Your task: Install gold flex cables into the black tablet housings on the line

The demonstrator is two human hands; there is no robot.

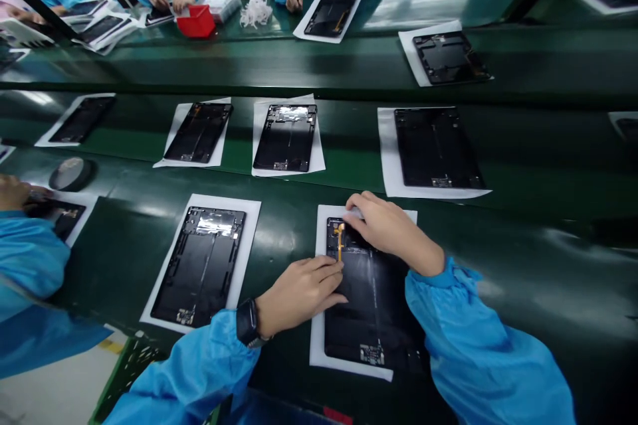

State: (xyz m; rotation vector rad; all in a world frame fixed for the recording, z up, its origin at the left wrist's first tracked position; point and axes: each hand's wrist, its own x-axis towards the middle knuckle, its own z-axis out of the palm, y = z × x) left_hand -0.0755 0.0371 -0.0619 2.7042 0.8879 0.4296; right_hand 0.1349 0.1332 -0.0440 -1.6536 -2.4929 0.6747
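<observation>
A black tablet back panel (371, 309) lies on a white sheet (318, 345) right in front of me. An orange flex cable (339, 239) runs down its upper left part. My left hand (299, 293), with a dark watch on the wrist, rests flat on the panel's left edge, fingertips just below the cable. My right hand (389, 229) presses on the panel's top edge, fingers curled over the corner area beside the cable. Neither hand grips anything I can see.
Another panel on paper (202, 265) lies to my left, and several more (286, 137) sit on the green conveyor (548, 146) beyond. A tape roll (70, 174) lies far left. A co-worker's sleeve (30, 259) is at left; others work across, near a red tray (196, 20).
</observation>
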